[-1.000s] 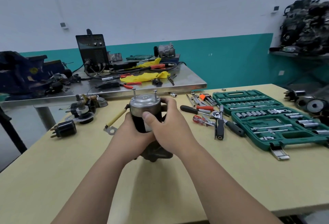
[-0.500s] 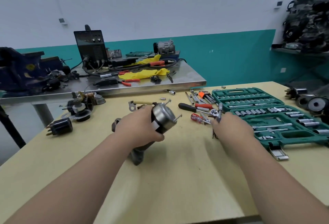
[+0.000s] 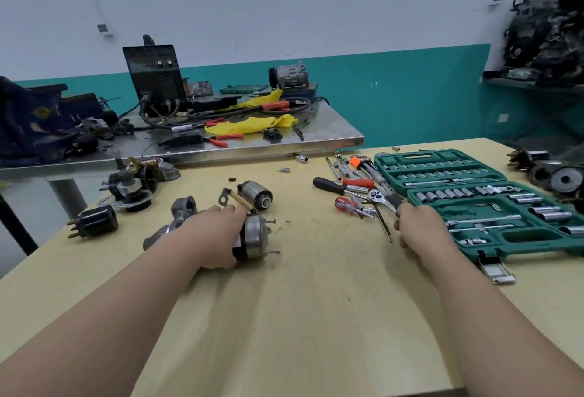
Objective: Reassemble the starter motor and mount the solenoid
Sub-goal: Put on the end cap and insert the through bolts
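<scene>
Here my left grip clasped the starter motor, lying sideways on the counter, silver cap and two bolts facing right, its white label unreadable. My right grip curled round the ratchet handle.

No legible text or labels

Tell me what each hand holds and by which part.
Left hand grips the starter motor round its black body, behind its silver end. Right hand curls round the ratchet at its dark handle; the head sticks out free.
</scene>
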